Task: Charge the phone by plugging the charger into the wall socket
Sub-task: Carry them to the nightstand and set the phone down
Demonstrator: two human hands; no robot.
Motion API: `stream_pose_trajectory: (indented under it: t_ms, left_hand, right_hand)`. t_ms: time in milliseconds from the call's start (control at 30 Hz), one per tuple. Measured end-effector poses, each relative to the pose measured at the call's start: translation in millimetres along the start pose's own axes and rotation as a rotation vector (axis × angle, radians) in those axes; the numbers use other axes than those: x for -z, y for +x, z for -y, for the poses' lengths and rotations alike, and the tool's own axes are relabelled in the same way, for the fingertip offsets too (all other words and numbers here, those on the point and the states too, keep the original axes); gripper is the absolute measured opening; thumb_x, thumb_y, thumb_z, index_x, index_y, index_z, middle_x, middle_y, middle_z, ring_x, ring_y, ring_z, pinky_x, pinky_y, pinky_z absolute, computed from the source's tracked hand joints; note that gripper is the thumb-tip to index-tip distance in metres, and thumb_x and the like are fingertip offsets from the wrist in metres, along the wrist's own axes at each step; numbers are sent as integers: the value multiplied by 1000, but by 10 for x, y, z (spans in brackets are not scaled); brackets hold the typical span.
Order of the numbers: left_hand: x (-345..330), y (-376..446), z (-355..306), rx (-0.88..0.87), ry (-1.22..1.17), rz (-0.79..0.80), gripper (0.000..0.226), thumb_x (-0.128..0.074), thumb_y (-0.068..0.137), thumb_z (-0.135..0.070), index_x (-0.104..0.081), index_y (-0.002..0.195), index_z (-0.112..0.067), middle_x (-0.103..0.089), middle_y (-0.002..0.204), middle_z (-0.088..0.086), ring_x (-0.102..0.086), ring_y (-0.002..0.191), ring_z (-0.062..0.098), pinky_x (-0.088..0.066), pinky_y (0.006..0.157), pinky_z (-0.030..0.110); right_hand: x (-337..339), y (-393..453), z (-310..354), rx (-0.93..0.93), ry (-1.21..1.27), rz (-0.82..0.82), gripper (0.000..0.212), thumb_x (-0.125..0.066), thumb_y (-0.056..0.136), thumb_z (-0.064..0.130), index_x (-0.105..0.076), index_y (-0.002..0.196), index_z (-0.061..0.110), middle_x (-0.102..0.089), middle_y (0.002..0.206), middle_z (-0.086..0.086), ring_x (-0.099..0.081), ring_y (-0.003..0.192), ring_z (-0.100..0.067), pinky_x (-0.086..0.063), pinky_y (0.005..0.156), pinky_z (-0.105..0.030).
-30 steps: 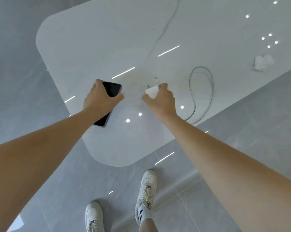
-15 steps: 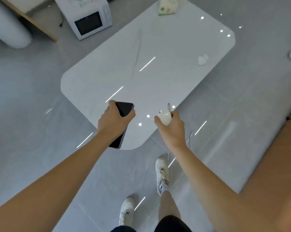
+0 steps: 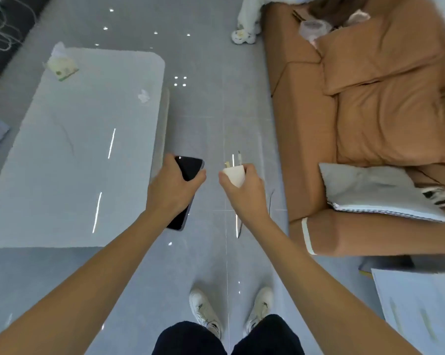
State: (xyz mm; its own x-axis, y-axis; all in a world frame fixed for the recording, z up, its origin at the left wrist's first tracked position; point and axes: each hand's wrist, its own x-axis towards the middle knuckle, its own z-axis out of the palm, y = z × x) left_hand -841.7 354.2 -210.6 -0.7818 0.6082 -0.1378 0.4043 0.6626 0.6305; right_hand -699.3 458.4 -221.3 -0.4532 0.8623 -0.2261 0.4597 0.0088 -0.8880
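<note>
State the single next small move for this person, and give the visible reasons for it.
Probably keep walking and look up to find a wall socket. The left hand grips the phone, the right hand grips the white charger with its prongs free, and only floor, table and sofa are in view.

Both hands are over a bare strip of grey floor (image 3: 216,103), which is free ahead of them. Just left of the left hand (image 3: 174,187) stands the white table (image 3: 62,175). Right of the right hand (image 3: 244,190) the brown sofa (image 3: 308,149) closes the way.
</note>
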Motion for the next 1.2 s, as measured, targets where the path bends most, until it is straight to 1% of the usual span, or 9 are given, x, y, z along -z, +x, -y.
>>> stream_pose_trajectory:
  t_ms: [200, 400, 467, 533, 667, 767, 900, 1067, 1200]
  left_hand:
    - [-877, -652, -1335, -218, 42, 111, 62, -57, 73, -74, -38, 108, -28, -55, 86, -12, -59, 74, 22, -42, 63, 35]
    - [-1992, -1785, -2488, -416, 68, 262, 59, -58, 72, -75, -36, 100, -29, -48, 80, -21, -47, 63, 5, -34, 55, 32]
    - [-2371, -2231, -2842, -465, 72, 312, 58, -59, 72, -75, -37, 99, -29, -48, 81, -21, -44, 65, -3, -34, 57, 33]
    - [-2736, -2697, -3169, -515, 81, 366, 59, -60, 71, -75, -38, 101, -29, -48, 82, -22, -44, 66, -5, -35, 61, 34]
    - [-3450, -3614, -3808, -627, 118, 462, 60, -60, 72, -74, -42, 101, -25, -50, 83, -21, -50, 66, 2, -38, 63, 35]
    - [-3963, -4190, -4250, -743, 133, 514, 64, -59, 71, -77, -45, 102, -23, -54, 82, -16, -54, 68, 11, -39, 61, 34]
    - [-4655, -4803, -4730, -808, 161, 624, 66, -63, 75, -73, -48, 111, -20, -50, 87, -13, -59, 81, 19, -37, 64, 33]
    - [-5533, -5295, -5249, -905, 165, 786, 63, -61, 73, -72, -43, 107, -21, -57, 91, -7, -58, 76, 16, -36, 55, 29]
    - [-6449, -5532, -5707, -923, 213, 870, 61, -64, 74, -67, -41, 106, -20, -58, 93, -6, -60, 80, 21, -42, 64, 35]
  right_hand:
    - [1682, -578, -503, -59, 94, -304, 50, -70, 77, 59, -57, 110, 24, -65, 95, 8, -65, 84, -7, -47, 59, -11]
    - [3222, -1453, -1399, -179, 176, -542, 44, -70, 76, 60, -55, 106, 30, -61, 94, 15, -60, 83, 9, -45, 56, -9]
    - [3699, -1787, -1739, -214, 229, -589, 41, -70, 77, 60, -52, 105, 36, -63, 97, 15, -62, 85, 6, -47, 59, -10]
    - [4163, -2140, -2071, -255, 275, -646, 47, -70, 78, 61, -55, 112, 33, -65, 102, 13, -65, 86, 0, -47, 60, -11]
    - [5048, -2848, -2723, -344, 337, -785, 44, -72, 81, 56, -56, 110, 27, -61, 89, 14, -61, 75, 13, -44, 51, -9]
    - [5631, -3289, -3153, -433, 342, -901, 35, -69, 78, 60, -49, 92, 36, -60, 84, 13, -61, 70, 7, -41, 45, -12]
    - [6258, -3704, -3661, -543, 360, -1011, 45, -65, 78, 64, -49, 106, 32, -62, 95, 7, -64, 78, -10, -42, 49, -15]
    - [6895, -3974, -4365, -643, 422, -1136, 47, -69, 80, 57, -50, 110, 27, -66, 93, 4, -65, 74, -11, -52, 55, -29]
    - [7409, -3946, -5020, -736, 441, -1205, 44, -70, 82, 56, -49, 108, 28, -66, 90, 8, -66, 76, -5, -52, 57, -24]
